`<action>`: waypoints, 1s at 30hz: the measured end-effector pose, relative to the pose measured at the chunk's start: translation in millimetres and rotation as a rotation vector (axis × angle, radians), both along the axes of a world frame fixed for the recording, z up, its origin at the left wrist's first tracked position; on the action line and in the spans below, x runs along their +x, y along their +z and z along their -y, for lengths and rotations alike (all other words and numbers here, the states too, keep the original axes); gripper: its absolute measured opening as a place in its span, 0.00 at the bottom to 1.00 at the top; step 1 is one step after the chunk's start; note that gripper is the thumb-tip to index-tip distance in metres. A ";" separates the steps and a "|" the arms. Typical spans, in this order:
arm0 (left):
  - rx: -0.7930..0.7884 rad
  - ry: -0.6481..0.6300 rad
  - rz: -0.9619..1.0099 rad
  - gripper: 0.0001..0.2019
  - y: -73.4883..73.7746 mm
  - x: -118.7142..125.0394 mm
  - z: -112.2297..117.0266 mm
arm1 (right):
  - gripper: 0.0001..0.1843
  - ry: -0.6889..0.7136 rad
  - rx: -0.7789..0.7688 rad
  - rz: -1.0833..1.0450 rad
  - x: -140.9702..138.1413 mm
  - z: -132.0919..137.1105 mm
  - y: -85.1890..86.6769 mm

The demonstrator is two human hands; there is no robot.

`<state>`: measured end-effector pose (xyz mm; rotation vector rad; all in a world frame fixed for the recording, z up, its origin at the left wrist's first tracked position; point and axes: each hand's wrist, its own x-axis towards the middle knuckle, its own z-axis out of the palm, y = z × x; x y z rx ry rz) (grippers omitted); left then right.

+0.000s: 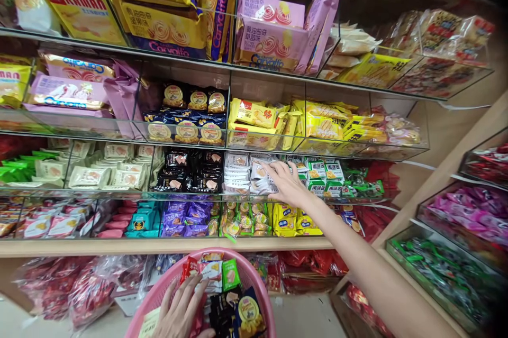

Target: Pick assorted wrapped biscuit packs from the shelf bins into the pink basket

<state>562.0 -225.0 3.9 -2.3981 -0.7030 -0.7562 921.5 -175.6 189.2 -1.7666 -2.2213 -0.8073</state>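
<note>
My right hand reaches into a clear shelf bin, its fingers and thumb apart at the edge of a stack of white snack packets. The fingertips are at a tilted white packet; no firm grip on it shows. Low in the view, my left hand lies with fingers stretched out over a pink basket. Beneath and beside that hand are loose snack packets: a green one, a black one and a dark blue one. The hand hides part of the basket's contents.
Clear-fronted bins rise in several tiers, with yellow biscuit packs at the top and purple packets lower down. A wooden ledge runs above bagged red goods. Side bins with green-wrapped sweets stand at right.
</note>
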 end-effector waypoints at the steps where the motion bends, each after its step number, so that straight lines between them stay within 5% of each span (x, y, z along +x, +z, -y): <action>1: -0.028 0.004 -0.001 0.43 -1.4 -0.4 0.3 | 0.51 -0.008 0.010 0.000 0.7 -0.5 -0.3; 9: -0.288 0.042 0.058 0.37 -17.3 -4.6 4.7 | 0.39 -0.038 0.022 -0.041 -1.2 0.9 3.8; 14: -0.169 0.060 0.044 0.41 -18.0 -4.1 4.7 | 0.33 -0.011 -0.049 -0.034 -3.4 3.3 4.6; 19: -0.134 0.039 0.054 0.41 -17.3 -5.3 3.8 | 0.37 -0.041 -0.043 0.064 -4.3 3.0 8.8; 24: -0.149 0.042 0.061 0.39 -21.0 -6.8 3.8 | 0.24 -0.060 -0.023 0.222 -16.6 3.2 19.0; 30: -0.086 0.016 0.053 0.42 -10.9 -2.2 4.3 | 0.29 -0.033 -0.097 0.248 -18.6 -2.3 21.2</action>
